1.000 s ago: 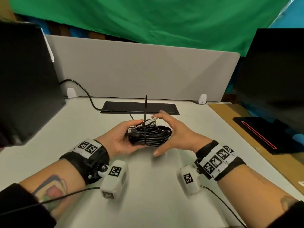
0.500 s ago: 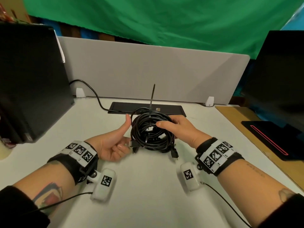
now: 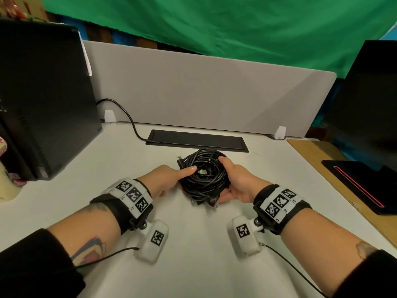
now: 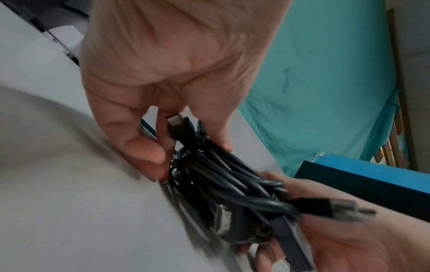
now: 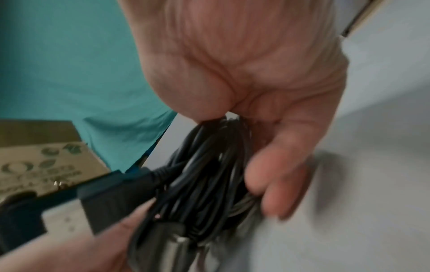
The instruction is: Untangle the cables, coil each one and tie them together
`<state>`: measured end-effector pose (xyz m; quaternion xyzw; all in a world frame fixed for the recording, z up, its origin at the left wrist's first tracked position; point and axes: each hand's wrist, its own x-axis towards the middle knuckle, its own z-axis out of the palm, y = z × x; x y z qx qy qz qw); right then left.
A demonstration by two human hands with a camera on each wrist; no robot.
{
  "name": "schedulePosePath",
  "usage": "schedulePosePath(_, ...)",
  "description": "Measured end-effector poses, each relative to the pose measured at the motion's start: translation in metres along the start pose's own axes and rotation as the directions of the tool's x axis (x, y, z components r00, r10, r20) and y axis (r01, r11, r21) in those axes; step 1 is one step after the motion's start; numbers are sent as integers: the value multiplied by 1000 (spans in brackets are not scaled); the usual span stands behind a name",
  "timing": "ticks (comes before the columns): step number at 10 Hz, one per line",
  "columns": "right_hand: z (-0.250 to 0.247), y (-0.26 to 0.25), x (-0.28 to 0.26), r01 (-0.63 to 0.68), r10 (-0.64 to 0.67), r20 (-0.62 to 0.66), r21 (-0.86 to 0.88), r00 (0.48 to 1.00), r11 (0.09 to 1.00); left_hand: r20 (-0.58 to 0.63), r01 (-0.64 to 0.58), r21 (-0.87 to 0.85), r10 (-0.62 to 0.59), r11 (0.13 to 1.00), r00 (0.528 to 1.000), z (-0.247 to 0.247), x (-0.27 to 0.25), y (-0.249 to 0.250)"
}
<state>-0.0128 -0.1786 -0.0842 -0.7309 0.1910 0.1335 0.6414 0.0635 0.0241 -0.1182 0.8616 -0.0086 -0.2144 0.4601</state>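
A coiled bundle of black cables sits low over the white desk, in the middle, between both hands. My left hand grips its left side, thumb on top and fingers at the side. My right hand cups the right side, with the thumb over the coil and the fingers beneath. Plug ends stick out at the near edge. In the left wrist view my left hand pinches the bundle beside a plug. In the right wrist view my right hand wraps around the bundle.
A black computer tower stands at the left, and its cord runs to a black desk hatch behind the bundle. A grey divider closes the back. At the right are a dark monitor and a black pad.
My left hand, thumb up beside the coil half a second ago, is back on the bundle. The coil lies flatter, and the strap that stood up from it no longer shows.
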Motion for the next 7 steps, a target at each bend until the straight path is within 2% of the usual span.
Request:
schedulePosePath(1, -1, -3, 1, -74, 69, -41, -140, 997, 987, -6, 1, -52, -1, 999, 1000, -1, 4, 7)
schedulePosePath(2, -4, -3, 10, -43, -50, -254, -347, 966, 937, -37, 14, -110, -18, 994, 999, -4, 6, 19)
schedulePosePath(3, -5, -5, 20, 117, -239, -238, -434, 941, 894, -69, 7, -159, -18, 987, 997, -8, 10, 27)
schedulePosePath(4, -1, -4, 22, 156, -246, -182, -402, 952, 902, -69, 6, -259, -25, 966, 997, -10, 12, 26)
schedulePosePath(6, -5, -4, 14, 128, -185, -138, -340, 973, 932, -17, 4, -288, -10, 958, 1000, -12, 17, 23)
schedulePosePath(7, -14, -3, 14, 116, -147, -174, -176, 974, 978, -1, 0, -288, 0, 958, 1000, -14, 11, 23)
